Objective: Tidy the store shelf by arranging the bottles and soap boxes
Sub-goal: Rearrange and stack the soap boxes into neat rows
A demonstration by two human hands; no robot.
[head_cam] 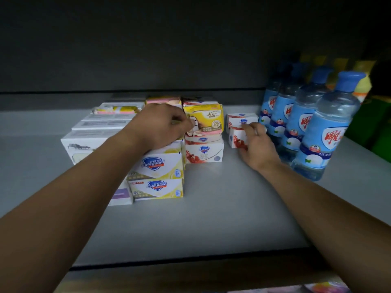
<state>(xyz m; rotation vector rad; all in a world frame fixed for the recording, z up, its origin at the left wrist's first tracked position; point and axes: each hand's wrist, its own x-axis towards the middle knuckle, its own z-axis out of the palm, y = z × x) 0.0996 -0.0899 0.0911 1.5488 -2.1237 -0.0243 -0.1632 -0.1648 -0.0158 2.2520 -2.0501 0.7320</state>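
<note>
Yellow Safeguard boxes (pixel 157 178) stacked at front. Left hand (pixel 160 125) pinches yellow soap pack (pixel 206 119) atop stack; right hand (pixel 257 142) grips red-white soap box (pixel 238 137) beside bottles (pixel 306 123). Step: aligning boxes. Next: slide it flush.

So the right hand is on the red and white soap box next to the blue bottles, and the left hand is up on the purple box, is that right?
Not quite. The head view shows the left hand on the yellow soap pack atop the stack, not a purple box. The rest holds: the right hand is on the red and white soap box beside the blue bottles.
</note>
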